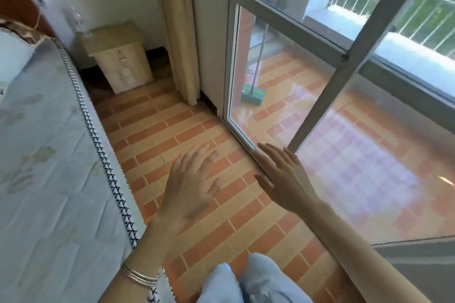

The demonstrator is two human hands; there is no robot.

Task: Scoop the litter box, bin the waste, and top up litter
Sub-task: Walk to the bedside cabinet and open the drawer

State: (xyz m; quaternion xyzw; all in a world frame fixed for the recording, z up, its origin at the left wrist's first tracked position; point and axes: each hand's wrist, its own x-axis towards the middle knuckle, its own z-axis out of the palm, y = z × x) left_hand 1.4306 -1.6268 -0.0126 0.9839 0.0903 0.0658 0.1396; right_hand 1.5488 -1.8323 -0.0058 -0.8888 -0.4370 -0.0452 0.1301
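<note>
No litter box, scoop or litter can be made out. The one thing that might be a bin is a beige box (120, 56) with an overhanging top. It stands upright in the far corner between the bed (49, 155) and the curtain (182, 32), too blurred to identify. The left hand (189, 187) and right hand (283, 174) hover apart above the tiles (172, 125), fingers straight and spread, holding nothing.

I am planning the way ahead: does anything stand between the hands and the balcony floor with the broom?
Yes. The glass door stands between the left hand, the right hand and the broom. No litter box is visible.
</note>
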